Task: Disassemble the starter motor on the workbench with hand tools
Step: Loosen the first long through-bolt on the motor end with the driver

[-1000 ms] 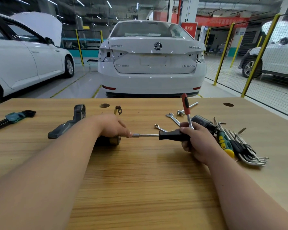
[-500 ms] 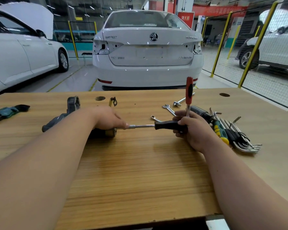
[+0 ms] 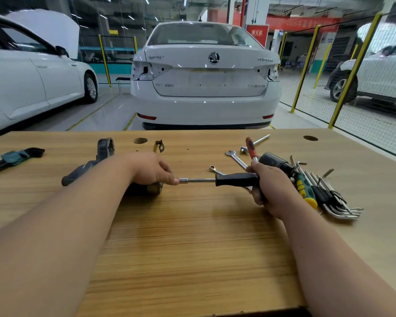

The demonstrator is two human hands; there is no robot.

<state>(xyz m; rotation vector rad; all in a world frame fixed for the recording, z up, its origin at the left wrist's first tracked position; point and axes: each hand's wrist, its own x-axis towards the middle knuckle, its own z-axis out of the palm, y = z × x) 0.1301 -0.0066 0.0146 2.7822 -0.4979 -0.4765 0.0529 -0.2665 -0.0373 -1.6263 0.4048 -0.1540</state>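
White sedan boot lid (image 3: 206, 74): chrome lettering (image 3: 265, 59) at upper right reads SUPERB, soft but legible. Round chrome Škoda emblem (image 3: 214, 58) at top centre, no words on it. Other lid lettering at upper left, lower left and lower right is too blurred to read.

Red upright sign (image 3: 257, 34) behind the car: three pale Chinese characters, apparently 消火栓.

Long red banner (image 3: 306, 24): pale text, unreadable.

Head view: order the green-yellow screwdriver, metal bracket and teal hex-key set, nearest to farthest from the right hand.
1. Green-yellow screwdriver, just right of the right hand.
2. Metal bracket, beyond the left hand.
3. Teal hex-key set, far left.
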